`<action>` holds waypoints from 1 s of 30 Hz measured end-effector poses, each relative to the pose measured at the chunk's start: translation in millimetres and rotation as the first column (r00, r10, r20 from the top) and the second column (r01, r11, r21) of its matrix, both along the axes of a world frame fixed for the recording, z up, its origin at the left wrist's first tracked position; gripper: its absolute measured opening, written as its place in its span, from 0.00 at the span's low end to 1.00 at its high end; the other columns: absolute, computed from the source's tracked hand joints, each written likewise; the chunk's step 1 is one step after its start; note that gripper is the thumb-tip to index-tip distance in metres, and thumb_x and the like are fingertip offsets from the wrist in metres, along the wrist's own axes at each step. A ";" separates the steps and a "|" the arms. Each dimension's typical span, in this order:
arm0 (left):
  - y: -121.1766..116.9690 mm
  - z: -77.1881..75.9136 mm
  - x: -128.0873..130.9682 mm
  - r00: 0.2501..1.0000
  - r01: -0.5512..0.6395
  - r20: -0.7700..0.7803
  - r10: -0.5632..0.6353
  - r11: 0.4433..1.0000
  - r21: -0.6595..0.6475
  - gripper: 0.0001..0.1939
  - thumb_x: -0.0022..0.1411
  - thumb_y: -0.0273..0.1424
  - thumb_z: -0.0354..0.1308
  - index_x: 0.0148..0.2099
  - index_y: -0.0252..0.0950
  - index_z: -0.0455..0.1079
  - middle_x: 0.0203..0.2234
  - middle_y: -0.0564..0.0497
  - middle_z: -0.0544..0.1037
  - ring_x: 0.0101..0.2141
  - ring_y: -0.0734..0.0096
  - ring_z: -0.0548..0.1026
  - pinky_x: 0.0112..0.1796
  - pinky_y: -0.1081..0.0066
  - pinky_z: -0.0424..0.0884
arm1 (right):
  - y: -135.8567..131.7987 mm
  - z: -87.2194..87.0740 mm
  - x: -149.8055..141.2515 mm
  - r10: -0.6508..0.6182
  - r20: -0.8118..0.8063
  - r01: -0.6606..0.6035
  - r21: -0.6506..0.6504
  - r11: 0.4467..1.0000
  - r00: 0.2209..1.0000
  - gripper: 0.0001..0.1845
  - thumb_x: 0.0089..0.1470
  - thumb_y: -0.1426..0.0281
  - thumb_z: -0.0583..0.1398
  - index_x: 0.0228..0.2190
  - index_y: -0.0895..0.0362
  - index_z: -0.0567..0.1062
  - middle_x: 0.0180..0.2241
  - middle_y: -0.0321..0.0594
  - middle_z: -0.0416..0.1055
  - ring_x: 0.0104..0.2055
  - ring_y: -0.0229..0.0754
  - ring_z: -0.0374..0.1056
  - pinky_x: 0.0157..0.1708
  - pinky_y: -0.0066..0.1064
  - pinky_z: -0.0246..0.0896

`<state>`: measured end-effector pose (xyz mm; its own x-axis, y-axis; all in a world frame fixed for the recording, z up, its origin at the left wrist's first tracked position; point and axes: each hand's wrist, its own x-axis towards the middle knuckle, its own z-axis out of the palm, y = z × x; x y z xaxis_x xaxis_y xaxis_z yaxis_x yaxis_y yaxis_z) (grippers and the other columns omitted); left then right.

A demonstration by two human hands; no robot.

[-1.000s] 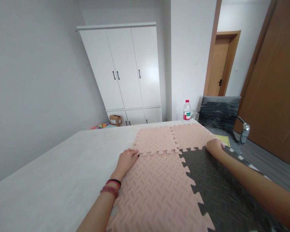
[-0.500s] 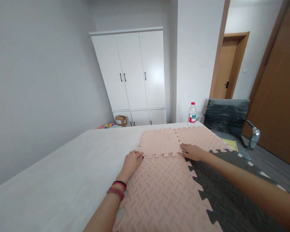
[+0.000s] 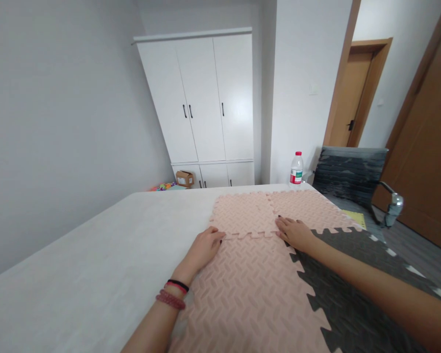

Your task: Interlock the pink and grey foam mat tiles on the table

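My left hand point(image 3: 206, 248), with bracelets on its wrist, is at the left edge of the pink foam mats. Its bent fingers close together on the near pink foam tile point(image 3: 250, 289), right at the seam with the far pink foam tile point(image 3: 242, 213). At the other end of that seam, my right hand point(image 3: 297, 235) lies flat with fingers stretched out, touching the corner where the tiles meet. Under my right forearm is a dark grey foam tile point(image 3: 338, 274). Another pink foam tile point(image 3: 308, 206) lies beyond my right hand. Interlocking teeth edge the tiles.
The mats lie on a white table point(image 3: 106, 264). A clear bottle with a red cap point(image 3: 296, 169) stands at the far edge. To the right is a dark chair point(image 3: 349, 174) with a metal armrest. Behind are a white wardrobe point(image 3: 202, 98) and a cardboard box point(image 3: 184, 178).
The view has shifted slightly. My left fingers have moved a little right along the seam, over the mat edge. My right hand stays at the seam's right end, fingers flat.
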<state>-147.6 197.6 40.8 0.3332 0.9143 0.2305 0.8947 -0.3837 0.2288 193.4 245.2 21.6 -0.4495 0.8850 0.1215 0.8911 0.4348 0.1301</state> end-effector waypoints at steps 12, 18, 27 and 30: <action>-6.4 0.3 24.4 0.993 0.103 -0.052 -0.105 0.994 -0.046 0.19 0.62 0.26 0.46 0.50 0.39 0.73 0.52 0.46 0.72 0.53 0.65 0.68 0.54 0.66 0.59 | -6.9 32.5 -24.0 -0.073 0.069 0.075 -0.035 0.997 0.995 0.25 0.61 0.55 0.49 0.36 0.61 0.77 0.41 0.54 0.73 0.47 0.50 0.66 0.41 0.37 0.60; -4.8 8.3 28.9 0.990 0.062 -0.122 -0.074 0.993 -0.099 0.19 0.64 0.27 0.43 0.49 0.42 0.72 0.49 0.50 0.76 0.51 0.66 0.70 0.58 0.60 0.53 | -4.1 34.5 -53.1 -0.179 0.087 0.183 -0.052 0.982 0.980 0.23 0.58 0.55 0.55 0.38 0.61 0.77 0.42 0.57 0.72 0.48 0.52 0.66 0.42 0.39 0.61; 23.0 23.1 78.0 0.959 -0.122 -0.266 0.099 0.990 -0.069 0.17 0.62 0.40 0.49 0.47 0.37 0.69 0.43 0.40 0.76 0.45 0.55 0.73 0.43 0.62 0.65 | -4.4 37.8 -58.7 -0.192 0.103 0.201 -0.087 0.976 0.976 0.21 0.58 0.57 0.55 0.40 0.61 0.77 0.43 0.56 0.72 0.46 0.52 0.68 0.41 0.44 0.63; 32.9 20.5 88.8 0.948 -0.185 -0.275 0.160 0.981 -0.065 0.21 0.59 0.44 0.52 0.49 0.36 0.67 0.46 0.38 0.73 0.47 0.51 0.71 0.43 0.61 0.65 | -3.7 33.9 -57.9 -0.175 0.087 0.183 -0.092 0.979 0.981 0.23 0.58 0.55 0.54 0.40 0.61 0.77 0.41 0.55 0.73 0.44 0.51 0.70 0.40 0.44 0.64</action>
